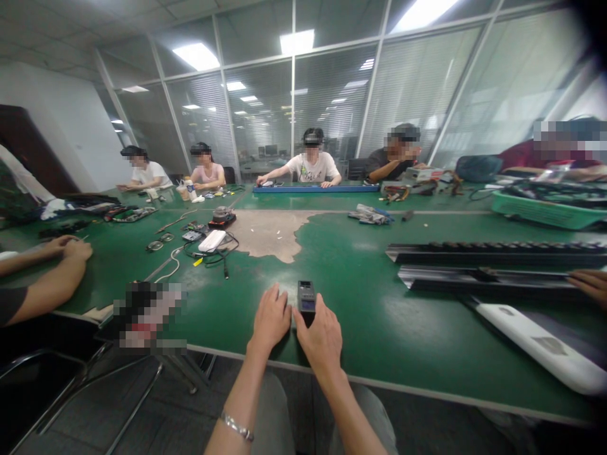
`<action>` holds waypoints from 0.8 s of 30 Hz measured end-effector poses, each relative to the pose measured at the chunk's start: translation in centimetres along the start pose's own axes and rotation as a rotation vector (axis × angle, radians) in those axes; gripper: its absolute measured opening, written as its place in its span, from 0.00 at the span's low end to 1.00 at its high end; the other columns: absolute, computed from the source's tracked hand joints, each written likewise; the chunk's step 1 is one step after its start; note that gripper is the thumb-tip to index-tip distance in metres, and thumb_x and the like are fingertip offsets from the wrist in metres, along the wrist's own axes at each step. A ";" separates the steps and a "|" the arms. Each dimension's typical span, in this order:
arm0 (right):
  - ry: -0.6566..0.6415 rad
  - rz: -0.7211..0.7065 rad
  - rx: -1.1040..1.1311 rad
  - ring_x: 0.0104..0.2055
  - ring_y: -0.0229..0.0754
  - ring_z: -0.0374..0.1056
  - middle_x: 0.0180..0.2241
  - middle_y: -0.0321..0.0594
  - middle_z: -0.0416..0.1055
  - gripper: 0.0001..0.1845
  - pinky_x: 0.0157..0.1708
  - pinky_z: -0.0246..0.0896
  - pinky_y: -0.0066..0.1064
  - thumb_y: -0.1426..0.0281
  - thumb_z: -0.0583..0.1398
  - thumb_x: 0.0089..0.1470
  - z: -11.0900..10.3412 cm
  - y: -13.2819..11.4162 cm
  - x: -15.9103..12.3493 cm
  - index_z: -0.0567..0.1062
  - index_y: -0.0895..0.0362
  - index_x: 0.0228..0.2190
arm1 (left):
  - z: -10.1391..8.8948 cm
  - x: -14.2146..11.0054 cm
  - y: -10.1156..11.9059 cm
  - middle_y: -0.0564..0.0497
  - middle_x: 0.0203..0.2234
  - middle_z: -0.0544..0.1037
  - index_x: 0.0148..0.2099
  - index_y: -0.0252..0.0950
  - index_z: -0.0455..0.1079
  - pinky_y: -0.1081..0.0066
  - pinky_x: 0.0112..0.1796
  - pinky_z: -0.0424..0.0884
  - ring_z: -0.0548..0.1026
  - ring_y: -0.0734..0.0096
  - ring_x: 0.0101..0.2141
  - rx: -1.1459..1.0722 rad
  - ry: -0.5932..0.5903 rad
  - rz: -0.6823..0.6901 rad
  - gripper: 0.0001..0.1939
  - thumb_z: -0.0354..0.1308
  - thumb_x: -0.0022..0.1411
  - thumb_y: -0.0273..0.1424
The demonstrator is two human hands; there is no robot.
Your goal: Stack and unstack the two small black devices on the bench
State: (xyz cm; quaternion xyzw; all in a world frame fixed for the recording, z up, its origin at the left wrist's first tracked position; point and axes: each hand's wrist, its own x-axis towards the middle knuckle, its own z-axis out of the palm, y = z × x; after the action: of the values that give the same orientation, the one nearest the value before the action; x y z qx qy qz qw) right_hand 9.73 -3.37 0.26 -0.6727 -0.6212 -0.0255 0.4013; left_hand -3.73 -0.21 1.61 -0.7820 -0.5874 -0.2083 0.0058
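Note:
A small dark box-shaped device (306, 294) with a little screen on its near face stands on the green table in front of me. My right hand (322, 333) grips its near end, thumb on the left side and fingers on the right. Just left of the device, my left hand (272, 319) rests on the tabletop with its fingers loosely bent, holding nothing that I can see. A silver bracelet (237, 426) circles my left wrist.
Left lie a white box-shaped device (212, 241), cables and eyeglasses (160, 242). Long metal rails (474, 278), a long white housing (540, 344), grey gloves (371, 215) and a green basket (545, 210) are right. Co-workers sit around the table; one's hands (73, 248) are at left.

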 end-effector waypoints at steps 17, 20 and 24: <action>-0.027 -0.002 -0.010 0.49 0.53 0.68 0.47 0.55 0.73 0.33 0.50 0.60 0.40 0.56 0.56 0.59 -1.1 -0.7 -0.1 0.63 0.67 0.57 | 0.3 -0.2 0.0 0.37 0.63 0.61 0.59 0.33 0.65 0.55 0.62 0.54 0.58 0.58 0.64 0.009 0.026 0.019 0.20 0.46 0.68 0.32; -0.017 -0.003 -0.011 0.50 0.53 0.68 0.47 0.55 0.73 0.34 0.50 0.60 0.40 0.56 0.57 0.58 -1.1 -0.9 0.1 0.64 0.66 0.57 | 0.2 -0.2 -0.1 0.37 0.63 0.62 0.59 0.34 0.65 0.54 0.62 0.55 0.58 0.57 0.64 -0.003 0.023 0.023 0.19 0.47 0.68 0.32; 0.014 0.002 0.006 0.50 0.53 0.68 0.47 0.56 0.73 0.35 0.50 0.60 0.41 0.55 0.58 0.56 -1.2 -1.1 0.5 0.64 0.67 0.57 | 0.1 -0.2 -0.2 0.37 0.63 0.62 0.58 0.34 0.66 0.54 0.62 0.55 0.58 0.57 0.63 -0.013 0.027 0.027 0.19 0.46 0.69 0.34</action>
State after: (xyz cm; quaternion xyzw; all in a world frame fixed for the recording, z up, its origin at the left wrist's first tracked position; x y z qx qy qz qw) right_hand 9.43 -3.72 1.93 -0.6717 -0.6179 -0.0280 0.4079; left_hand -3.97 -0.34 1.37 -0.7869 -0.5754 -0.2227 0.0115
